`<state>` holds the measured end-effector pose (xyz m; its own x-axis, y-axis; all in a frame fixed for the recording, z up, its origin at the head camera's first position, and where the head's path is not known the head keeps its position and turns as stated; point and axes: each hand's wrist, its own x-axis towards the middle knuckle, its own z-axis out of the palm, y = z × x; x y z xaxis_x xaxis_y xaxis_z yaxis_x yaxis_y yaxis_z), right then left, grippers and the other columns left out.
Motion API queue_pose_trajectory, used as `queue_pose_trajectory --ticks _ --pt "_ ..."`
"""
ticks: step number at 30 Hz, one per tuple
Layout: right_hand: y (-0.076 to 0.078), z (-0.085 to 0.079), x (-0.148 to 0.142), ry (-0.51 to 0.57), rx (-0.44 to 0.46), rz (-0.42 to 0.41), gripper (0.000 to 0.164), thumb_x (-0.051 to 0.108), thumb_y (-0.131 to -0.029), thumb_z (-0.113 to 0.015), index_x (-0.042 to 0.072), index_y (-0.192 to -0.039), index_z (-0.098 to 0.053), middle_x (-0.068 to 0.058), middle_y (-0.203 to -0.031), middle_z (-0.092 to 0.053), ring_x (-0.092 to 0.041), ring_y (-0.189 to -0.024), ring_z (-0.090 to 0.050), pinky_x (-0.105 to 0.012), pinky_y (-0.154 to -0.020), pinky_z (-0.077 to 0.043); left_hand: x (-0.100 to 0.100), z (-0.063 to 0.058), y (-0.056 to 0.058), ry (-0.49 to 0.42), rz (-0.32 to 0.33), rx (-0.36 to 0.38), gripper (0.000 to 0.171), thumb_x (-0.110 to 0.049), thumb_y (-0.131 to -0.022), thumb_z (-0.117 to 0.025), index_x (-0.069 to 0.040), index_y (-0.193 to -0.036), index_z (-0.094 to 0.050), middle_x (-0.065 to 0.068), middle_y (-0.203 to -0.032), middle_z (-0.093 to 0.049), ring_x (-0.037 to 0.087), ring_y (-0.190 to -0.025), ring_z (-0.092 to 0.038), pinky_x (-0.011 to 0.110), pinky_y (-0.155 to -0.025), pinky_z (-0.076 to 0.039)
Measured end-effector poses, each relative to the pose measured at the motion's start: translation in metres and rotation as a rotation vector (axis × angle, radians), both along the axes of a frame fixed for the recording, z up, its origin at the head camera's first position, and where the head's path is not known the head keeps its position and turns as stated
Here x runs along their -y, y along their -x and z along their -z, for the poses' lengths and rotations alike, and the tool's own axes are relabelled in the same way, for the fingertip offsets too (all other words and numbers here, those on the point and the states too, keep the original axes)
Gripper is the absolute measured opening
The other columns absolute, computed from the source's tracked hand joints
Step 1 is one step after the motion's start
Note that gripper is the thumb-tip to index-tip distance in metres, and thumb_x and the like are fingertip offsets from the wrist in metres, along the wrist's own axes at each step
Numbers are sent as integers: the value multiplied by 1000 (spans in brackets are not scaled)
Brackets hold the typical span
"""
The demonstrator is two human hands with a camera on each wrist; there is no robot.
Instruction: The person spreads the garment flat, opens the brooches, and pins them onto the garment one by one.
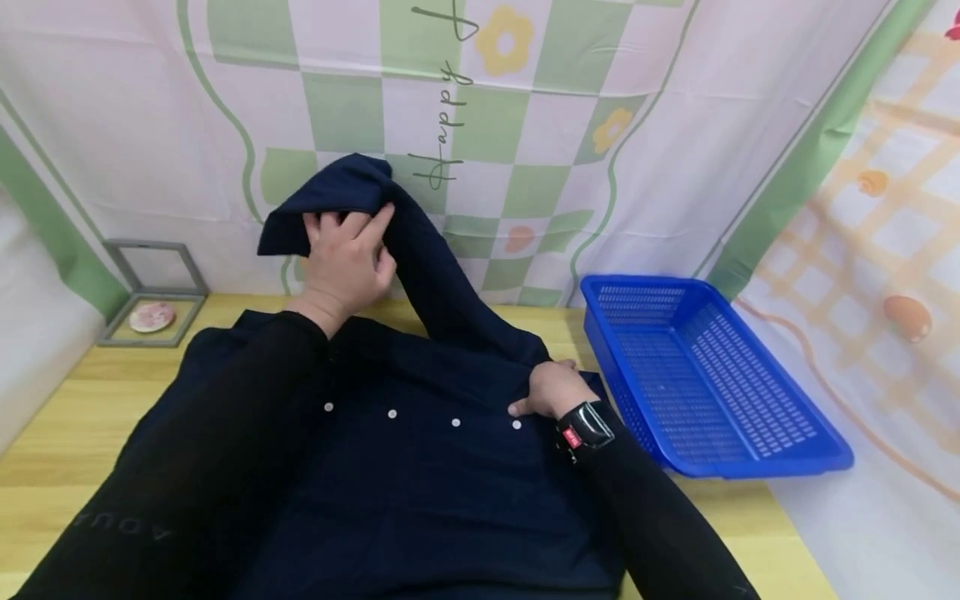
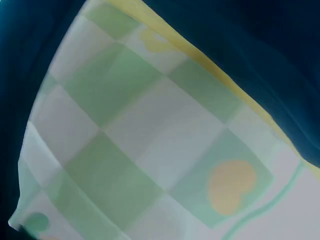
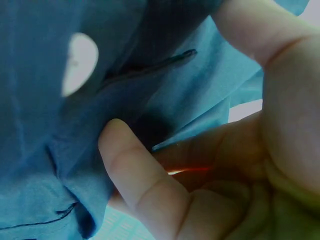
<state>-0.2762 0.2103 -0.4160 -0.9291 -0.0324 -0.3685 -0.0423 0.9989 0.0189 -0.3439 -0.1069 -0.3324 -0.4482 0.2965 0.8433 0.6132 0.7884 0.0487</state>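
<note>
A navy blue shirt with a row of small white buttons lies spread on the wooden table. My left hand holds up a long narrow part, which looks like a sleeve, against the patterned cloth behind. Its fingertips are hidden under the fabric's folded edge. At the shirt's right side, my right hand grips the cloth close to the last button. The right wrist view shows a white button and bent fingers on the fabric. In the left wrist view, only dark cloth and the backdrop appear.
A blue perforated plastic basket stands right of the shirt, near my right forearm. At the back left is a grey hinged frame with a pink-and-white round item. A green-and-white checked cloth hangs behind the wooden table.
</note>
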Motion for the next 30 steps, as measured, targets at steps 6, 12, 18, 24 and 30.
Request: queue_pose_trajectory --ticks 6,12,18,24,30 --pt "-2 -1 2 43 -28 26 68 56 -80 -78 -8 -99 -71 -29 -119 -62 -51 -119 -50 -57 -99 -42 25 1 6 -164 -91 224 75 -13 -85 -55 -11 -156 -32 30 -124 -55 60 -126 -33 66 -111 -1" --pt "-3 -1 1 102 -48 50 103 52 -79 -82 -13 -144 -37 -33 -131 -53 -47 -122 -50 -56 -99 -43 45 2 6 -284 -186 326 54 -14 -88 -51 -5 -141 -56 38 -128 -49 47 -146 -1 55 -112 15" --pt "-2 -1 0 84 -29 24 102 53 -80 -80 -11 -147 -37 -32 -134 -52 -47 -124 -49 -56 -100 -42 63 7 12 -223 -171 257 57 -12 -87 -49 -4 -143 -54 38 -148 -30 51 -144 -9 62 -114 -2" --pt "-2 -2 1 71 -29 11 99 53 -80 -79 -10 -145 -40 -31 -133 -54 -46 -123 -50 -56 -99 -42 81 14 17 -111 -239 702 72 -15 -94 -40 -11 -161 -13 42 -154 2 53 -143 7 64 -113 -11" --pt "-3 -2 5 69 -27 -13 99 53 -81 -79 -10 -146 -39 -30 -134 -54 -46 -123 -51 -55 -100 -42 94 41 16 24 -389 719 77 -19 -99 -46 -27 -161 -1 53 -143 -10 67 -129 23 80 -101 -5"
